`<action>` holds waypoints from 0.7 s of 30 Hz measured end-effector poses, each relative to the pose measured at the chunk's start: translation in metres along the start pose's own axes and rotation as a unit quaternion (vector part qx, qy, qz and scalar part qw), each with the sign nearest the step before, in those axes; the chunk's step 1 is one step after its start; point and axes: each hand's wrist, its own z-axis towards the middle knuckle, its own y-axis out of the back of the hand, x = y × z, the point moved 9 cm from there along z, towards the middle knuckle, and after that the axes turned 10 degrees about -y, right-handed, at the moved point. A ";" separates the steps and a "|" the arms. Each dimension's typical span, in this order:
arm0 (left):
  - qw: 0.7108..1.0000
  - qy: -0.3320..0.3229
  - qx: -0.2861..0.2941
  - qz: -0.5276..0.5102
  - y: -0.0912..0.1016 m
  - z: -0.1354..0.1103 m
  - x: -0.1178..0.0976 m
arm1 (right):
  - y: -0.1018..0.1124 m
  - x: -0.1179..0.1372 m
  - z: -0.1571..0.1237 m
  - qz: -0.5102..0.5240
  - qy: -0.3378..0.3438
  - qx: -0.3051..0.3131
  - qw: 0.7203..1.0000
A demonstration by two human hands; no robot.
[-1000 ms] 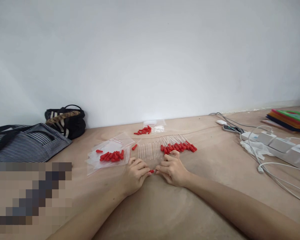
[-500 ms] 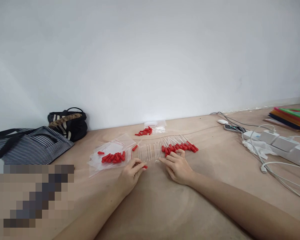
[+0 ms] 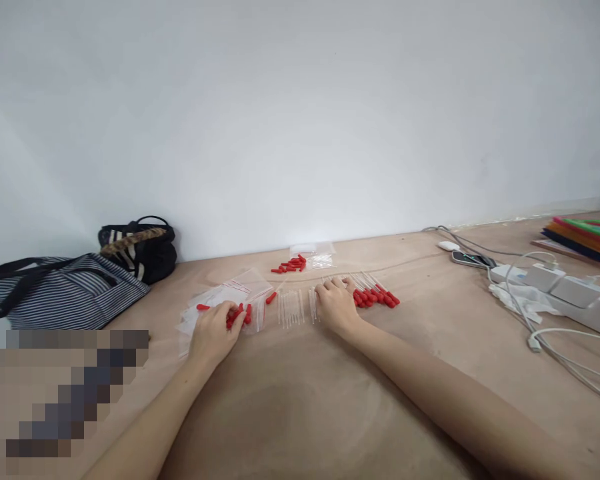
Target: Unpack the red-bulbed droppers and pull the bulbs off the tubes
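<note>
Tan surface: red caps, clear tubes

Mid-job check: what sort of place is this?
Probably a makeshift hand-assembly bench in a plain room: bare wooden tabletop against a blank white wall, striped bag at left, power strip with chargers at right.

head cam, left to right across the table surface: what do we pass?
Striped tote bag → black bag → left hand → row of bare clear tubes → right hand → red-capped tubes → phone → power strip.
</note>
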 end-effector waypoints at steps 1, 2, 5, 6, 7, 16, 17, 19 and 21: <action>1.000 -0.005 0.005 0.005 -0.002 -0.001 0.000 | -0.006 0.005 0.004 -0.013 -0.005 0.013 1.000; 1.000 -0.010 0.007 0.007 -0.005 -0.001 -0.001 | -0.012 0.009 0.006 -0.022 -0.008 0.024 0.999; 1.000 -0.024 -0.003 0.005 -0.007 -0.003 -0.003 | -0.023 0.020 0.010 -0.029 -0.004 0.040 0.999; 1.000 -0.027 -0.013 0.004 -0.005 -0.003 -0.004 | -0.026 0.022 0.011 -0.031 -0.003 0.045 0.999; 0.999 -0.026 -0.026 0.004 -0.003 -0.003 -0.004 | -0.028 0.024 0.011 -0.032 -0.004 0.049 0.998; 0.998 -0.005 0.033 0.048 -0.014 0.032 -0.019 | -0.032 0.027 0.009 -0.031 -0.023 0.067 0.997; 0.997 -0.002 0.056 0.058 -0.020 0.039 -0.022 | -0.030 0.027 0.008 -0.031 -0.024 0.065 0.997; 0.992 0.008 0.099 0.073 -0.033 0.051 -0.029 | -0.026 0.023 0.006 -0.029 -0.027 0.061 0.997; 0.988 0.025 0.128 0.083 -0.046 0.061 -0.033 | -0.018 0.018 0.002 -0.024 -0.023 0.049 0.998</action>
